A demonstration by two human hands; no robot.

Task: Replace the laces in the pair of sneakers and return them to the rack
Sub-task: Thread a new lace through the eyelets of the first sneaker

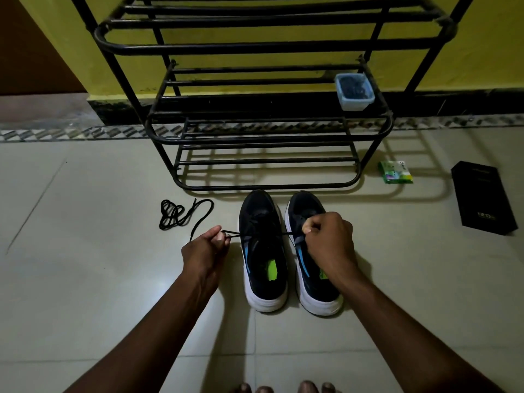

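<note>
Two dark shoes stand side by side on the floor [85,265], just in front of the rack [255,137], with their toes toward it. A black lace [234,233] runs tight across the left shoe [263,268]. The left hand [205,248] pinches one end of it, out to the left of that shoe. The right hand [329,236] is curled up and pinches the other end over the right shoe [320,296]. A loose lace [173,214] lies in a heap on the floor near the left hand. A small tub [354,92] sits on a rack shelf. A green pack [395,173] and a black box [485,197] lie on the floor to the right.
</note>
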